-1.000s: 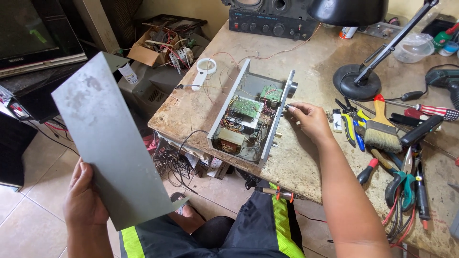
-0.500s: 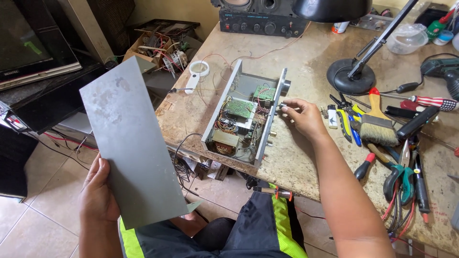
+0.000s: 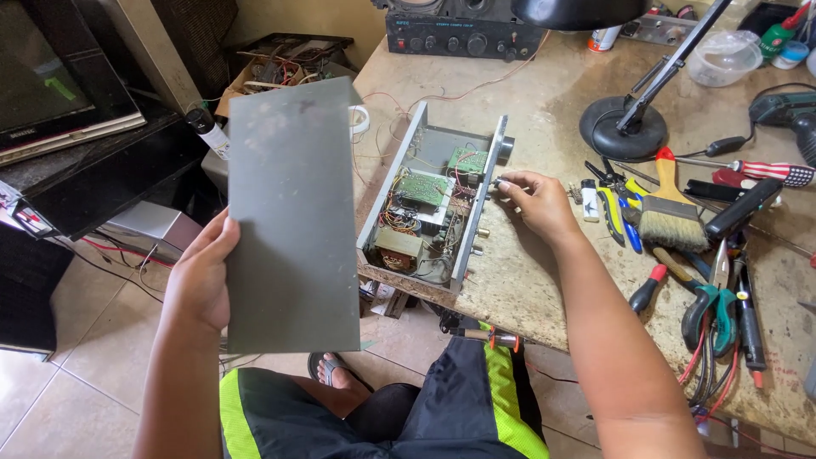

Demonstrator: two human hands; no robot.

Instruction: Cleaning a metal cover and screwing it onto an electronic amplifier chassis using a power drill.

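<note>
Grey metal cover (image 3: 293, 212) now swung upright and nearer the body, held off the counter (image 3: 544, 280) over the floor tiles, where half a second back it leaned at a slant and further left. Left hand (image 3: 200, 280) gripping its lower left edge, thumb on the face, remaining fingers hidden behind the sheet, so pinching the plate between thumb and fingers. Cover well apart from the open case (image 3: 433, 204), no longer any part of it.

Case lying at the counter's near edge, lid side up and bare: green circuit boards, a transformer and bundled wires all exposed. Barely shifted in the view against the earlier frames.

Right hand (image 3: 535, 204) at the front panel of the case, much as before, fingers curled together with tips touching the panel near a small knob; cannot tell whether anything is actually pinched there.

Judging from this, lid clear and insides open to reach, with the case steadied at the front.

Beside the right hand: paintbrush (image 3: 667, 212), screwdrivers and pliers (image 3: 714, 306) scattered just to the right, black lamp base (image 3: 622, 127) behind, an amplifier (image 3: 463, 34) at the back of the counter.
</note>
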